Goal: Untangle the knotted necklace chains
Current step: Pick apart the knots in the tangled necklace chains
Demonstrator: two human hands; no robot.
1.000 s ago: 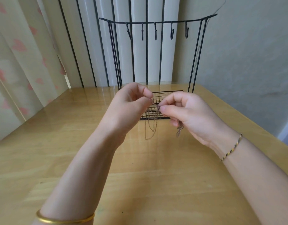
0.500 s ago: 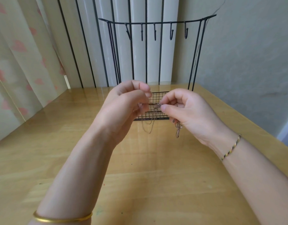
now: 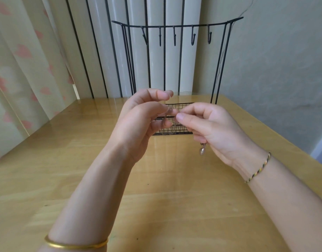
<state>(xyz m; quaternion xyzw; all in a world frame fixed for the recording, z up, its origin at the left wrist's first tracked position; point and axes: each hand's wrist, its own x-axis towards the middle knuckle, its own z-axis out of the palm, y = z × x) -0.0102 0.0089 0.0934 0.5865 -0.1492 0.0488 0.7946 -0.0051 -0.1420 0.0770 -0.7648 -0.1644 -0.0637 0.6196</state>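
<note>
While both hands hold them up over the table, the necklace chains (image 3: 169,113) sit bunched between the two sets of fingertips, above the table and in front of the stand's base. Knot blurred, strands too thin to count. A few loose loops hang down from the pinch point, in front of the mesh. One end runs through the right palm and comes out below the lower fingers, where a small pendant (image 3: 202,150) dangles, clear of the tabletop.

Left hand (image 3: 138,124): back of hand to me, thumb pinching the chains against a finger, the upper fingers curled forward above the pinch. Right hand (image 3: 211,124): palm side facing left, thumb and index finger nipped together on the chains just beside the left fingertips, other fingers curled under. Both forearms reach in from the near edge and converge at the middle. Gold bangle (image 3: 74,245) on the left forearm, braided cord bracelet (image 3: 260,170) on the right wrist.

Behind the hands a black wire jewelry stand (image 3: 218,70) stands on the wooden table (image 3: 174,197). Its mesh tray (image 3: 183,105) at the bottom is mostly hidden by the hands; contents cannot be told. Five hooks (image 3: 192,38) hang off the top bar. Heart-print curtain (image 3: 20,70) on the left, plain wall (image 3: 274,70) on the right.
</note>
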